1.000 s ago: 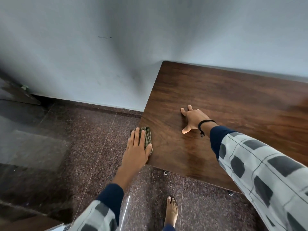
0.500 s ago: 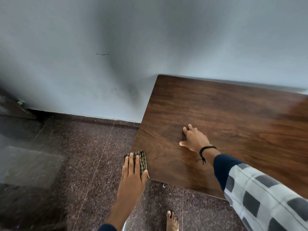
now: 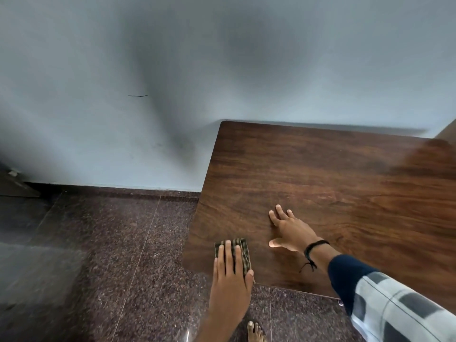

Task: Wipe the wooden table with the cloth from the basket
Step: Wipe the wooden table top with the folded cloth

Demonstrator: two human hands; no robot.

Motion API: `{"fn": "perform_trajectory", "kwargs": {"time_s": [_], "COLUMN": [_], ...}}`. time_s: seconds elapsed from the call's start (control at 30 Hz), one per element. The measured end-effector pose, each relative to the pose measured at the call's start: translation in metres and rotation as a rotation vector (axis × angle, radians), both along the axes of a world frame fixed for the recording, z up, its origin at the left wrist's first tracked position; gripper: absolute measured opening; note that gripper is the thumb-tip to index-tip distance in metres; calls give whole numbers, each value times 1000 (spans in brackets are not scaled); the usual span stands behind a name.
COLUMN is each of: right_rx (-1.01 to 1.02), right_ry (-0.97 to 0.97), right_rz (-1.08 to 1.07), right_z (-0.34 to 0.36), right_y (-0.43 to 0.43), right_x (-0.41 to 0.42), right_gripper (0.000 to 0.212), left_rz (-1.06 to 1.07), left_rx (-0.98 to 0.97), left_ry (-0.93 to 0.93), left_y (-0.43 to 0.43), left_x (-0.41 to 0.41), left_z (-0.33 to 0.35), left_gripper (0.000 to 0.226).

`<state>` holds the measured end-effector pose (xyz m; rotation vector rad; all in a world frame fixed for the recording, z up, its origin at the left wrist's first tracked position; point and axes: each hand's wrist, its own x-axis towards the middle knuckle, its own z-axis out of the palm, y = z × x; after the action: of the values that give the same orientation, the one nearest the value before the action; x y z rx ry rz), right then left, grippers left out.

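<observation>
The dark wooden table [image 3: 333,183] stands against the wall, its near left corner in front of me. A folded green checked cloth [image 3: 243,253] lies on that corner. My left hand [image 3: 230,275] presses flat on the cloth with straight fingers and the thumb along its right edge. To the right, my right hand [image 3: 290,230] rests flat on the bare tabletop with fingers spread, a black cord around its wrist. The basket is not in view.
A pale blue wall [image 3: 172,82] runs behind the table. Speckled dark stone floor [image 3: 111,255] lies to the left and in front. My bare foot [image 3: 255,330] stands just below the table's front edge. A dark object [image 3: 14,183] sits at the far left.
My left hand has slid the cloth from the table's left edge towards me and to the right, onto the near corner. The view has tilted up. My right hand stays on the tabletop.
</observation>
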<state>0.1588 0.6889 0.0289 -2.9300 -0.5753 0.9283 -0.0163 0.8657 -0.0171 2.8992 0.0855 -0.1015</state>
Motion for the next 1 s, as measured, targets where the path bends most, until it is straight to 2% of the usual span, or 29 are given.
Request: {"fn": "perform_trajectory", "kwargs": {"time_s": [0.23,0.4,0.57,0.67,0.83,1.0], "right_rx": [-88,-84,-64,-45,-55,-48], "right_ry": [0,-4,8,0,-8,-11], "right_rz": [113,110,117,101,91,101], "right_z": [11,11,20,22,19,17], "right_y": [2,-2,-4,-6,-4,-4], "right_x": [16,12,11,11,12,14], "right_gripper": [103,103,98,96,98,99], "left_rz": [7,7,-109,-139,14,87], "left_rx": [31,6,-10,12,74,58], "left_ry": [31,65,80,91,137,124], "left_y": [22,-12,-42,-19,60,99], "left_x": [6,1,3,4,10,18], "left_z": [-1,7,4,1,-3,-3], "left_gripper": [65,66,66,65,72,90]}}
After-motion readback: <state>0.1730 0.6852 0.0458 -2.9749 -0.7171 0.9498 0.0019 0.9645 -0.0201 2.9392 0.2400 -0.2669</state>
